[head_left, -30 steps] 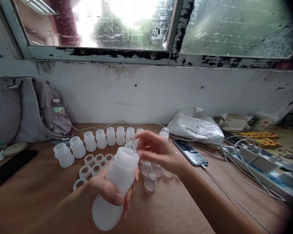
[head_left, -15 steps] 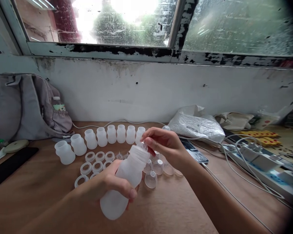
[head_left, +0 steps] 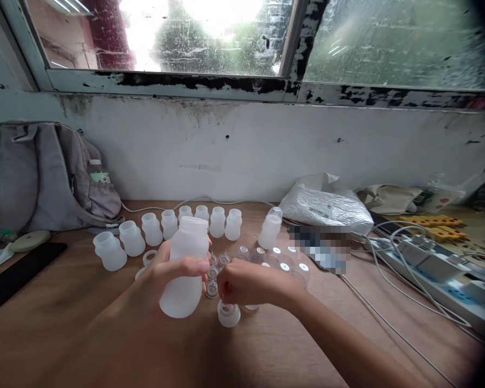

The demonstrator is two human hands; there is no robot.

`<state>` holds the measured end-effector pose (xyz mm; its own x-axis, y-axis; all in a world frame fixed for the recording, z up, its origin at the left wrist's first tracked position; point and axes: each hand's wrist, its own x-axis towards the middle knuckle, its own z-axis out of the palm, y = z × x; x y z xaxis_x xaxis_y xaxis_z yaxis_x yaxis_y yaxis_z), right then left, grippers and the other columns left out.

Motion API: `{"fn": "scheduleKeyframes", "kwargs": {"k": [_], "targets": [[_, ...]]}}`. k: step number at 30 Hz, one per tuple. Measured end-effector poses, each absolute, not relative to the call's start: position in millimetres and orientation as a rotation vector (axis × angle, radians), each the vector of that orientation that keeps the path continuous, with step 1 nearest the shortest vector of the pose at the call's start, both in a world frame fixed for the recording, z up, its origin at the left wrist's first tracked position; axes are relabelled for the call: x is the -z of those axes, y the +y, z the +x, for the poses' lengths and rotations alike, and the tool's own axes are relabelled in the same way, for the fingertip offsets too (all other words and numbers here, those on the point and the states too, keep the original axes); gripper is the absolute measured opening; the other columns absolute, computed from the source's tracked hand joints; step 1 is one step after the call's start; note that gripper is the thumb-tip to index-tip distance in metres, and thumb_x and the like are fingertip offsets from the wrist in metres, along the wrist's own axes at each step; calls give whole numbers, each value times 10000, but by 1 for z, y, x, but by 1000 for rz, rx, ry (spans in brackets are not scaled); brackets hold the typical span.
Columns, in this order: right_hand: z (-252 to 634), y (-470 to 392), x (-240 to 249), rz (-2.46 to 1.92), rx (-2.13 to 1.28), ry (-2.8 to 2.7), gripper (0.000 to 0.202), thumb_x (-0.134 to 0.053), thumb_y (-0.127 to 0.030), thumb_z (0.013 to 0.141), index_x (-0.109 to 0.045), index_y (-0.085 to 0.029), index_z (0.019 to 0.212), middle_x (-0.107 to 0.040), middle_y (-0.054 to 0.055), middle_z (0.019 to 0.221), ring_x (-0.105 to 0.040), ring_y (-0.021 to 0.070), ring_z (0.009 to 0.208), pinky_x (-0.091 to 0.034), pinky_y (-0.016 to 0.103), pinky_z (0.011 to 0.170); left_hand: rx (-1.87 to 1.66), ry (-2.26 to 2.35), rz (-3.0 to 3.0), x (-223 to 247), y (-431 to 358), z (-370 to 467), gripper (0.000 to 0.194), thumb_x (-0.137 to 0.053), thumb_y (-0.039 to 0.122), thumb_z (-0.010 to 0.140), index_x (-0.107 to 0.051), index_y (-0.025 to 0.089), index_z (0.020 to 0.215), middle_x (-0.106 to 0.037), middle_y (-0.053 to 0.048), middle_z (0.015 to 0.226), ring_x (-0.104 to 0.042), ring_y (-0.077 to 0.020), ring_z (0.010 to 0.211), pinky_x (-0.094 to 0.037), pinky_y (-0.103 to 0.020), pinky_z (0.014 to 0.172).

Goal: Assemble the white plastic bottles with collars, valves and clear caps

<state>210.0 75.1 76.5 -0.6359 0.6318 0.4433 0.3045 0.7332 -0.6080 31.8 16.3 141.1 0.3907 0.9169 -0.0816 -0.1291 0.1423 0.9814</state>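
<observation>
A frosted bottle [head_left: 184, 269] with an open neck stands tilted slightly in my left hand [head_left: 181, 269], fingers wrapped round its waist. My right hand [head_left: 242, 283] is closed just above a small translucent ring-shaped piece [head_left: 229, 314] on the table; what its fingertips grip is hidden. Small clear nipples [head_left: 212, 289] lie between the hands. Clear domed caps [head_left: 285, 267] are grouped behind and beside my right hand. Several open frosted bottles [head_left: 150, 229] form a curved row at the back. A capped bottle [head_left: 270, 230] stands apart, right of them.
A grey backpack [head_left: 52, 172] leans at the back left, behind a black strip-shaped object [head_left: 22, 275]. At the right lie a silver bag [head_left: 327, 207], a blurred-out patch over the phone, cables and a white power strip [head_left: 436, 285].
My left hand has moved left and up with the bottle, now more upright. My right hand has left the bottle's neck and dropped to the table, beside the ring-shaped piece.
</observation>
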Motion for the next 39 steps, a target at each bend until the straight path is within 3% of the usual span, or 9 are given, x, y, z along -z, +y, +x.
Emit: {"fn": "scheduleKeyframes", "kwargs": {"k": [5,9,13,21,24,26,30,35,39], "targets": [[214,76,-86,-716,-863,-2428,141,-705,-215,573,-571,-219,531,-491,-78,430,-456,53,415,-337,160,378,-911,899,1257,-135,21,34,283,-599,313,622,-489,166,837,-448,24,701,-462,-102,611,-402,-249,584],[227,74,-125,-858,-835,-2383,105,-530,-142,734,-602,-200,684,-588,-21,620,-527,93,539,-394,206,457,-824,968,1308,-130,25,38,321,-616,297,622,-468,176,880,-476,37,688,-475,-100,597,-384,-231,556],[232,68,-145,-807,-796,-2171,129,-440,-183,816,-567,-186,838,-567,5,696,-528,98,587,-424,225,504,-660,1031,1343,-130,24,43,448,-637,316,627,-406,188,989,-538,9,815,-528,-132,694,-401,-252,610],[227,55,-146,-746,-804,-2278,73,-484,-245,815,-525,-193,787,-532,6,762,-508,93,622,-418,213,519,-628,1048,1559,-124,18,48,449,-546,411,735,-369,186,1081,-522,-68,1025,-525,-211,938,-422,-329,760],[231,61,-145,-820,-524,-2272,66,-478,-211,814,-514,-186,765,-524,14,775,-506,103,654,-418,234,574,-671,1123,1772,-115,25,42,611,-516,454,751,-231,252,1252,-416,-101,1228,-452,-241,1079,-411,-363,825],[237,71,-144,-909,-311,-2239,66,-472,-195,813,-513,-179,764,-525,18,780,-497,104,639,-401,240,576,-699,1285,2005,-108,34,33,688,-514,489,740,-168,291,1301,-287,-92,1347,-322,-263,1199,-352,-403,911],[253,98,-138,-1118,-50,-2149,67,-474,-173,795,-519,-170,746,-532,17,768,-493,104,599,-372,235,557,-417,1626,2405,-95,51,12,596,-470,524,749,-322,269,1267,-275,-67,1377,-142,-287,1283,-220,-469,994],[260,128,-120,-1383,95,-2033,72,-486,-150,762,-548,-168,730,-557,31,746,-521,137,633,-351,238,571,-110,1615,2569,-92,46,11,525,-520,472,740,-427,243,1204,-409,-88,1286,-267,-294,1232,-285,-437,944],[257,144,-100,-1512,187,-2074,110,-469,-118,757,-573,-156,756,-590,57,786,-537,151,673,-326,234,581,-114,1184,2674,-93,33,30,341,-573,390,737,-528,263,1051,-559,-20,1020,-501,-199,964,-382,-315,812]]}}
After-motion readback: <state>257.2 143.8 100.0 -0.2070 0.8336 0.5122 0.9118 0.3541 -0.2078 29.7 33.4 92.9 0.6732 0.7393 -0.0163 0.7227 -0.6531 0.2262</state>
